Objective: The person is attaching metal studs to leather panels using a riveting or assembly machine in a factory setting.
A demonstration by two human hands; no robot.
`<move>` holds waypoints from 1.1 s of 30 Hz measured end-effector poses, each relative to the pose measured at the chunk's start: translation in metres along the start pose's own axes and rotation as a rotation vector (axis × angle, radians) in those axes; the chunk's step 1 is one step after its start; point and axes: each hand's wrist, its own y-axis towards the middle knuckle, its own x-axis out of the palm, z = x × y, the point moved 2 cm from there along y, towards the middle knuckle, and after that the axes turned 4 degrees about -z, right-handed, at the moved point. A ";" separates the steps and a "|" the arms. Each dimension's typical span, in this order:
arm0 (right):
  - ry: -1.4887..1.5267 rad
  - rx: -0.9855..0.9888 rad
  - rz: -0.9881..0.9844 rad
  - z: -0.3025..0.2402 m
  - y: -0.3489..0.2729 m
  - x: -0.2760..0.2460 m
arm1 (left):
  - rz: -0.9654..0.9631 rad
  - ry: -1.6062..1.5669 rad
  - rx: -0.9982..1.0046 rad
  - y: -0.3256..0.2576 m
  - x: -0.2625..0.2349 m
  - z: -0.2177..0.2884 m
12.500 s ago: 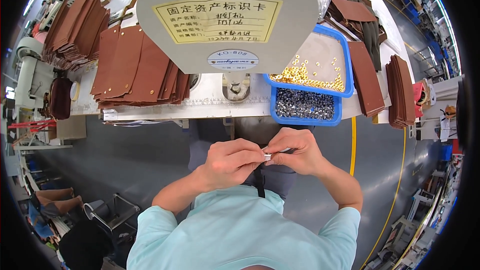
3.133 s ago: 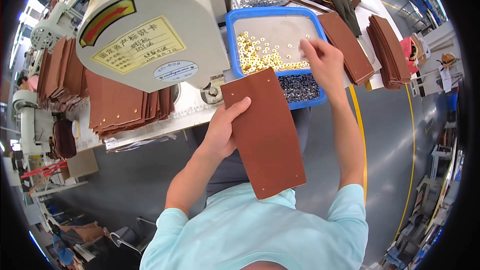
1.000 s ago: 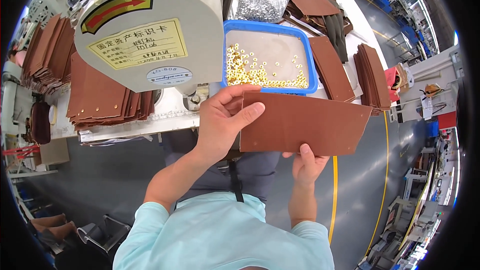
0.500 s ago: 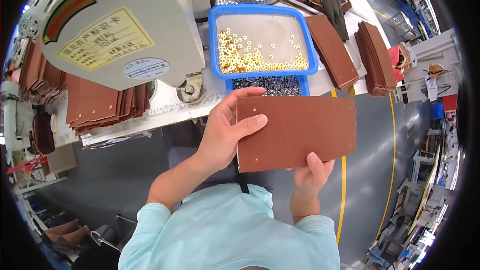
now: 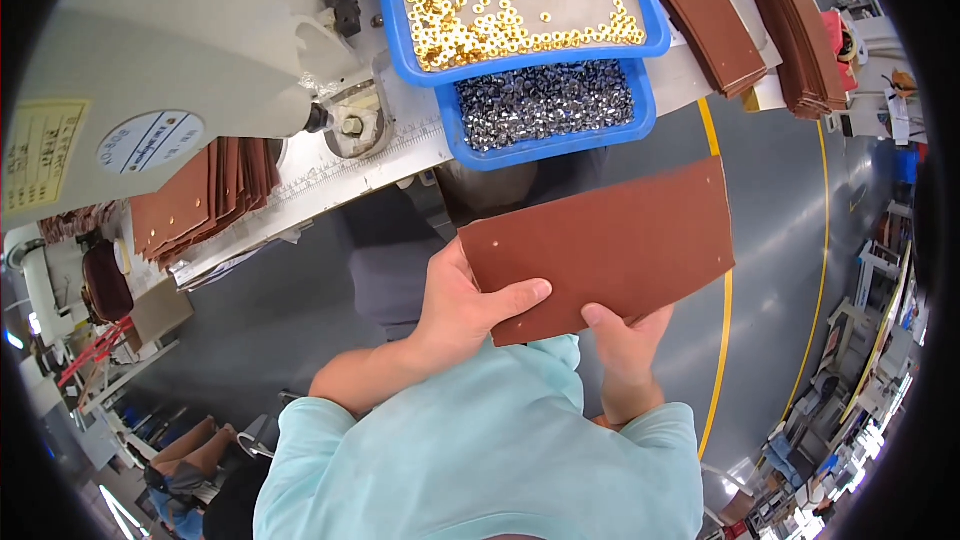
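Between my hands I hold a brown leather panel (image 5: 610,240), slightly tilted with its right end higher. Small holes show near its corners. My left hand (image 5: 465,305) grips the lower left part, thumb on top and the fingers hidden beneath. At the lower edge, right of the middle, my right hand (image 5: 628,340) pinches the panel with its thumb on top. Beyond the panel, a blue tray (image 5: 395,35) of gold ring-shaped eyelets (image 5: 470,30) overlaps a second blue tray (image 5: 648,120) of dark silvery metal pieces (image 5: 545,105).
A large pale machine (image 5: 200,30) fills the upper left, its metal working point (image 5: 352,125) at the table edge. A stack of brown panels with gold eyelets (image 5: 205,200) lies left of it. More brown panels (image 5: 705,20) and another stack (image 5: 795,35) lie at the back right.
The panel has come lower and closer to my body, its right end tipping up. Both hands have shifted along its lower edge. The view has moved, showing more of the dark-piece tray.
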 end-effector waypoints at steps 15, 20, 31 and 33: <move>0.107 0.273 -0.016 0.000 0.007 -0.017 | -0.068 -0.006 -0.116 -0.002 -0.017 0.017; 0.082 0.249 -0.099 0.000 0.006 -0.020 | -0.149 0.063 -0.154 -0.001 -0.017 0.017; 0.178 0.297 0.002 0.004 0.003 -0.024 | -0.125 0.120 -0.174 -0.004 -0.027 0.008; 0.159 0.310 -0.005 0.004 0.006 -0.025 | -0.142 0.138 -0.124 -0.002 -0.029 0.006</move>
